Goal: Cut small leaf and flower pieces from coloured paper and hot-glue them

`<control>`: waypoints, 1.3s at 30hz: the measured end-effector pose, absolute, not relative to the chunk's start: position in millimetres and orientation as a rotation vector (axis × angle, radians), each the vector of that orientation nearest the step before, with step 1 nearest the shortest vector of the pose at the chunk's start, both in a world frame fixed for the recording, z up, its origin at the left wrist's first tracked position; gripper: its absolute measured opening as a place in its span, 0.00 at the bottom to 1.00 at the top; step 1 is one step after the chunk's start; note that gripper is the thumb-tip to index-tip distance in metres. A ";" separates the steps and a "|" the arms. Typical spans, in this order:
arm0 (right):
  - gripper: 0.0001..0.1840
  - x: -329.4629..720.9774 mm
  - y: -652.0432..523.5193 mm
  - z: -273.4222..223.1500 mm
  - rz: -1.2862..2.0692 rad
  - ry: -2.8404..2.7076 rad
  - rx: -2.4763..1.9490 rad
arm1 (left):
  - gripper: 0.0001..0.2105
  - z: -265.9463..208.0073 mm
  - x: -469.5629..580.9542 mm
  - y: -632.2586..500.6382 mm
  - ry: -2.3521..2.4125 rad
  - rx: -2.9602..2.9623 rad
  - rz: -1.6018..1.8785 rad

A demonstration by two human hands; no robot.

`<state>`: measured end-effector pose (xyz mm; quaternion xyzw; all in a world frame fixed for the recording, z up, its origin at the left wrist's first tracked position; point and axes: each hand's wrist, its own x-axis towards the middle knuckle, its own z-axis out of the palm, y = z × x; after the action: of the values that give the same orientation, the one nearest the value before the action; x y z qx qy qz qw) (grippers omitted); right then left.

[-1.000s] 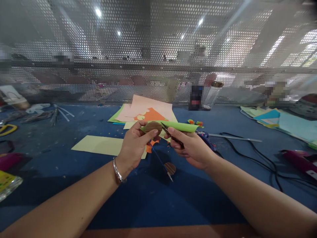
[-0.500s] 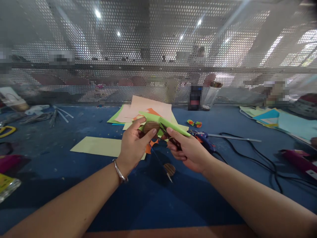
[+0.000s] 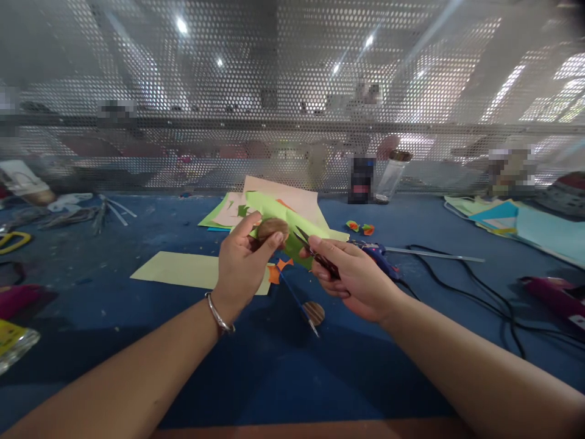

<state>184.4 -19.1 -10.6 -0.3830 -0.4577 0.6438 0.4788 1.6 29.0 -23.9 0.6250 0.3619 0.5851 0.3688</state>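
My left hand [image 3: 242,262] pinches a round wooden disc [image 3: 273,233] against a sheet of bright green paper [image 3: 304,228], thumb on the disc's near side. Dark-handled scissors [image 3: 326,263] are gripped in my right hand [image 3: 354,274], their slim blades slightly parted and pointing left towards the green paper and disc. Below the hands lie orange paper cutouts [image 3: 274,273], a thin blue pen-like stick [image 3: 292,289] and a second wooden disc [image 3: 315,312], partly under the stick's pale tip.
A pale yellow-green paper strip [image 3: 176,269] lies left of my hands, and stacked paper sheets [image 3: 283,185] behind them. On the right are a blue glue gun [image 3: 382,261], a black cable [image 3: 475,294] and a purple tool [image 3: 551,296]. A perforated metal screen [image 3: 274,79] bounds the table's far side.
The scissors have come away from the green paper's edge. The paper and disc have tilted so more of their faces show, and the paper now spreads further over the stack.
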 end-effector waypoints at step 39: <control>0.18 193.5 -8.6 -16.6 1.475 -1.250 -0.972 | 0.24 -26.9 9.5 24.0 0.647 1.092 1.128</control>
<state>193.5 -8.6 -16.6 -0.3967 -0.5099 0.6017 0.4697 9.5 24.0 -26.9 0.4828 0.2858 0.4987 0.6607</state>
